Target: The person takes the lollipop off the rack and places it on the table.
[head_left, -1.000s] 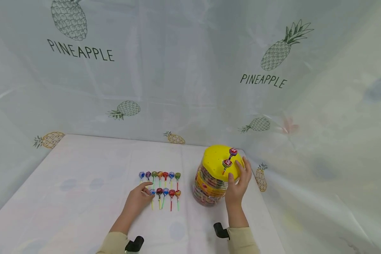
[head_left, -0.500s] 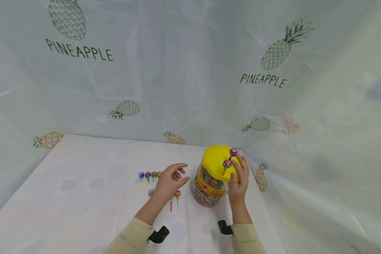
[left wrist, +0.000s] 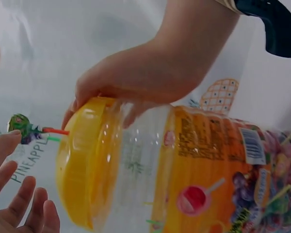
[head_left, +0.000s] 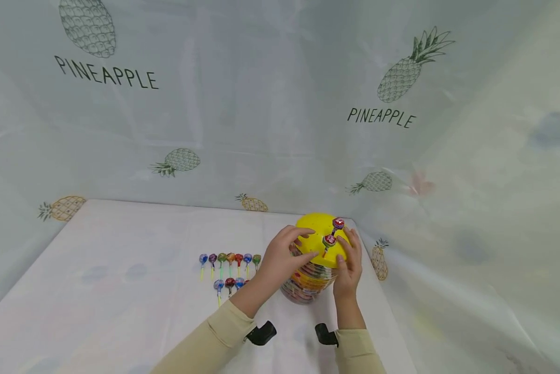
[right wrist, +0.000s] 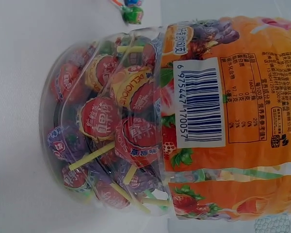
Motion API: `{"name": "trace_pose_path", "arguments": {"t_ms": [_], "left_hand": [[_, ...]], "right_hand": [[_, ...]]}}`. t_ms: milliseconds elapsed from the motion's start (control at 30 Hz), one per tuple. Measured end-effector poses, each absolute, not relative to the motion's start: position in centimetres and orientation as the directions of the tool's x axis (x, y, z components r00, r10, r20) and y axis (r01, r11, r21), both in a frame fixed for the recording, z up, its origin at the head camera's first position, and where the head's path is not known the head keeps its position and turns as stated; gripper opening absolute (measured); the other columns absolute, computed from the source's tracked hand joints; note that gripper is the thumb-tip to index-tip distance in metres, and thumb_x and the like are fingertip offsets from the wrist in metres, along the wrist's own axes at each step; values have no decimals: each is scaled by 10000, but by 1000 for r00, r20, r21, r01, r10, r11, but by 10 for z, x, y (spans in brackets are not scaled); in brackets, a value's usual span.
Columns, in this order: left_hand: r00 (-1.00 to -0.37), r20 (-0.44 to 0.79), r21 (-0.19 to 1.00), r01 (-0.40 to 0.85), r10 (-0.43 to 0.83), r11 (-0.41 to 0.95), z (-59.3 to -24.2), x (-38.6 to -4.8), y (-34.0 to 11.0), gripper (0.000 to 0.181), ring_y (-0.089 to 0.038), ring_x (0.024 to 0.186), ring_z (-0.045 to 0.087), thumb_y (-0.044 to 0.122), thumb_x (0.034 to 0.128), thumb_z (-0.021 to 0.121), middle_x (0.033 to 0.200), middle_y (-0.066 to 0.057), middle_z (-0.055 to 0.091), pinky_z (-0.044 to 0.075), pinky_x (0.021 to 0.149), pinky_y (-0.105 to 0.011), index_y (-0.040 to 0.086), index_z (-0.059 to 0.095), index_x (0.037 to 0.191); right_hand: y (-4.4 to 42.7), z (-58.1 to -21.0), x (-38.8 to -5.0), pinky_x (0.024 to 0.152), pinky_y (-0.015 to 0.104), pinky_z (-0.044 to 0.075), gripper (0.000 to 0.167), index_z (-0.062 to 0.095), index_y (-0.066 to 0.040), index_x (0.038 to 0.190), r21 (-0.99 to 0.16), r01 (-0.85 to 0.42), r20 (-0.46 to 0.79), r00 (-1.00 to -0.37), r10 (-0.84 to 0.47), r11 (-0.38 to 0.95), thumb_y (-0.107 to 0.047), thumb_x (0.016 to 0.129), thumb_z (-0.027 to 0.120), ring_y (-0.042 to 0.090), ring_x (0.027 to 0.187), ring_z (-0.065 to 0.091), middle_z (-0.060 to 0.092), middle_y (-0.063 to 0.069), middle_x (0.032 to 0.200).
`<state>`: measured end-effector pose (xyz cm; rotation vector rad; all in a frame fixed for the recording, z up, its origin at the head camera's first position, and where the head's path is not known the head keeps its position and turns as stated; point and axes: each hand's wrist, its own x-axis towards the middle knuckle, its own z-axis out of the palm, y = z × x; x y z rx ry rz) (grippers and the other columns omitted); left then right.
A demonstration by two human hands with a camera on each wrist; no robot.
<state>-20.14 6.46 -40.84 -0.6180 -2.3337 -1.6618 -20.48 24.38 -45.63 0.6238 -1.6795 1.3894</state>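
A clear jar of lollipops [head_left: 300,292] with a yellow lid [head_left: 313,222] stands on the table's right side. Two wrapped lollipops, one red-topped [head_left: 338,223] and one red and green [head_left: 329,241], stick out of the lid's top. My right hand [head_left: 346,267] grips the lid's right edge; in the left wrist view its fingers curl over the rim. Beside the lid's left side is my left hand [head_left: 276,257], thumb and fingers spread. Its index fingertip overlaps a lollipop [left wrist: 22,127] in the left wrist view; contact cannot be told. The right wrist view shows the jar's labelled side [right wrist: 199,102].
Left of the jar, several lollipops lie in two rows on the white table [head_left: 135,234], including a blue one [head_left: 203,258] in the back row and a dark red one [head_left: 229,283] in the front row. My left forearm covers part of the front row. A pineapple-print curtain [head_left: 261,104] hangs behind.
My left hand has left the lollipop rows and moved right to the lid. My right hand remains at the lid's right edge, its fingers slightly shifted. The head view has turned slightly right.
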Motion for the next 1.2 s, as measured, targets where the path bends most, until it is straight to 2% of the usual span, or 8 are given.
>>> {"name": "trace_pose_path", "arguments": {"t_ms": [100,267,600,700,833,967,1200], "left_hand": [[-885,411,841,461,221,283,-403,-205,70,412,-111,996,566,262,840,788,1108,51,594,522,810,-259,201,648,1223],[-868,435,829,490,239,270,-395,-207,76,392,-105,967,582,246,847,782,1074,49,618,507,821,-246,191,657,1214],[-872,407,857,468,272,216,-391,-204,82,321,-106,977,590,231,875,749,1098,80,674,507,795,-228,178,691,1186],[-872,404,870,460,277,179,-390,-203,83,304,-115,974,595,207,890,730,1078,57,671,509,794,-226,160,691,1188],[-869,416,884,455,267,104,-389,-202,84,293,-101,961,587,190,913,703,1058,49,640,515,794,-226,150,678,1202],[-871,434,889,456,232,46,-390,-197,81,297,-95,987,582,185,931,682,1095,50,624,518,817,-232,153,661,1225],[-896,407,912,408,180,-30,-409,-188,62,321,-139,1028,620,200,945,662,1177,9,623,524,849,-261,138,634,1258]], "right_hand": [[243,-457,-205,1100,317,317,384,568,152,1147,-551,-802,834,-533,142,231,165,814,377,468,1378,199,370,401,1351],[241,-458,-206,1088,309,334,378,566,160,1146,-556,-803,831,-535,149,214,161,816,383,413,1392,218,387,376,1362],[238,-457,-204,1095,307,322,367,572,157,1132,-552,-795,834,-527,164,253,149,810,397,448,1379,223,385,407,1324],[238,-457,-205,1119,334,282,375,579,147,1135,-547,-798,837,-523,161,254,154,808,395,460,1374,221,385,413,1317],[238,-457,-205,1114,327,292,382,574,149,1145,-541,-801,841,-516,162,257,160,808,395,477,1368,215,376,418,1324],[238,-457,-203,1077,292,346,360,548,175,1139,-546,-797,838,-520,165,258,158,815,393,473,1372,207,365,412,1342],[238,-457,-203,1107,312,303,347,537,187,1121,-550,-798,835,-520,179,247,164,809,387,451,1377,212,366,407,1342]]}}
